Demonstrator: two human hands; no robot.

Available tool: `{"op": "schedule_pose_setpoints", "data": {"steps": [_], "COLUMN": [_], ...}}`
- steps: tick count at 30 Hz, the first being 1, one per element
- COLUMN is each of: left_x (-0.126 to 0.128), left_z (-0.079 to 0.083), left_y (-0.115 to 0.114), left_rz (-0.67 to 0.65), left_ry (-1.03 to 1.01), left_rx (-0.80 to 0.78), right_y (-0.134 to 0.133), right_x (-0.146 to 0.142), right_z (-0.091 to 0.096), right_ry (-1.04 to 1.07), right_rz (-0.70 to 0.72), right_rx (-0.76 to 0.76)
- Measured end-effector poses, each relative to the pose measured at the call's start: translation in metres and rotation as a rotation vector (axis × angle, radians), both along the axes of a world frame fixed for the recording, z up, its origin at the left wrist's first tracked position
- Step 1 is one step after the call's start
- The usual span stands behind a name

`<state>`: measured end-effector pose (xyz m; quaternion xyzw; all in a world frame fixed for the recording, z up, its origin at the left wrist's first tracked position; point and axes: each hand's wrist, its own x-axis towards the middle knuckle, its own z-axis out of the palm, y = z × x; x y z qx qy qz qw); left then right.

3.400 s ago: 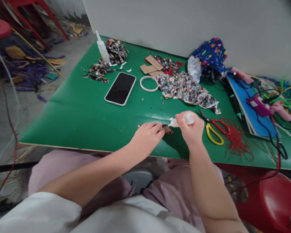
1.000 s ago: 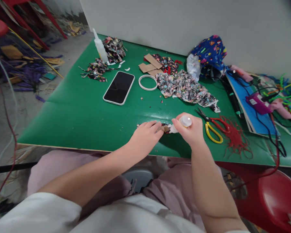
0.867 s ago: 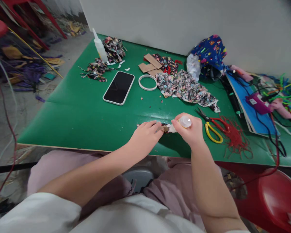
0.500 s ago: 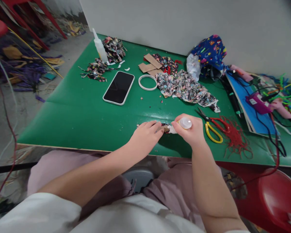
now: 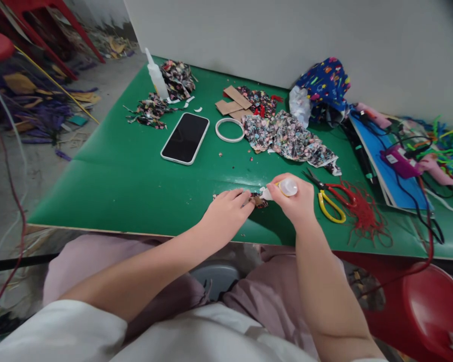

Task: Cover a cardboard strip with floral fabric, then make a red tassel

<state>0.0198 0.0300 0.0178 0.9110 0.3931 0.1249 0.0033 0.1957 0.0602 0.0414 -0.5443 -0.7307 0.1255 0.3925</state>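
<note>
My right hand is wrapped round a small clear glue bottle, whose nozzle points left and down at a small floral fabric piece on cardboard. My left hand lies on that piece near the front edge of the green table, fingers curled and pressing it down. Most of the piece is hidden under those fingers.
Yellow and red scissors and a tangle of red thread lie right of my right hand. Further back are a phone, a white ring, floral fabric, cardboard bits and another glue bottle. A red stool stands at lower right.
The glue bottle has tipped a little, its nozzle sliding slightly left over the fabric piece. My left hand has stayed put on the piece.
</note>
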Motion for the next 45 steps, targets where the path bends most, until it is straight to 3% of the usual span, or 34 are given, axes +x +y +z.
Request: {"op": "schedule_pose_setpoints", "data": {"steps": [26, 36, 45], "left_x": [0.0003, -0.0006, -0.0012], "left_z": [0.0037, 0.0023, -0.0004], "left_y": [-0.0005, -0.0002, 0.0000], "left_rz": [-0.004, -0.008, -0.012], "left_ry": [0.010, -0.007, -0.015], "left_rx": [-0.045, -0.043, -0.031], "right_y": [0.0017, -0.0019, -0.0016], "right_x": [-0.0009, -0.0023, -0.0037], "right_z": [0.0016, 0.0055, 0.0059], "right_ry": [0.005, -0.057, -0.071], "right_rz": [-0.093, -0.032, -0.034], "right_rx": [-0.043, -0.109, -0.075]}}
